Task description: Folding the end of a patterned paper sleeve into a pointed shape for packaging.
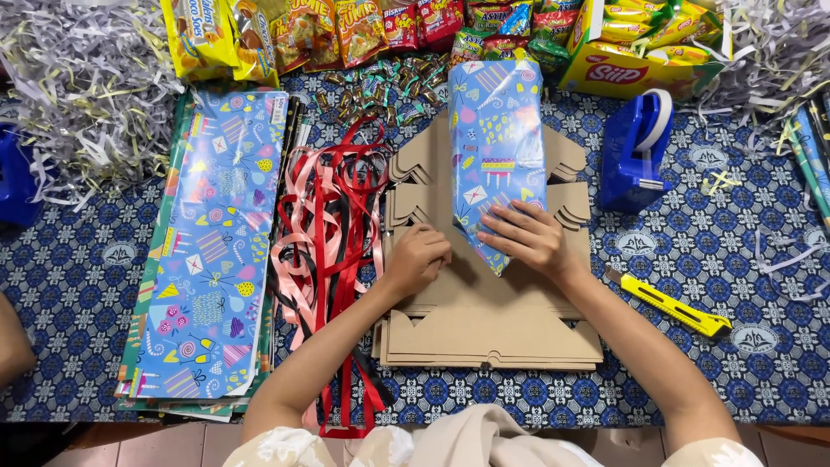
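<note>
At the far left edge, a heap of shredded grey and white paper strips point(82, 86) lies on the table point(692, 363), which is covered by a blue patterned cloth. Beside the heap, a flat stack of blue gift-wrap sheets printed with party motifs point(212, 251) runs from the upper edge toward the near edge. Just right of the stack, a loose bundle of red, pink and black ribbons point(333, 242) lies lengthwise, partly overlapping the left edge of a pile of flat brown cardboard box blanks point(493, 333).

The left hand point(418, 259) rests on the cardboard pile with its fingers curled together into a loose fist; whether it pinches anything cannot be told. Just to its right, the right hand point(527, 238) lies palm-down with fingers spread, pressing on the near, folded end of a long box wrapped in the same blue party-print paper point(495, 138). The wrapped box lies on top of the cardboard pile at the table's centre, its far end pointing toward a row of yellow, red and green snack packets point(363, 30) along the far edge.

Right of the wrapped box stands a blue tape dispenser point(638, 151). Nearer the person, a yellow utility knife point(670, 304) lies just beside the right forearm.
</note>
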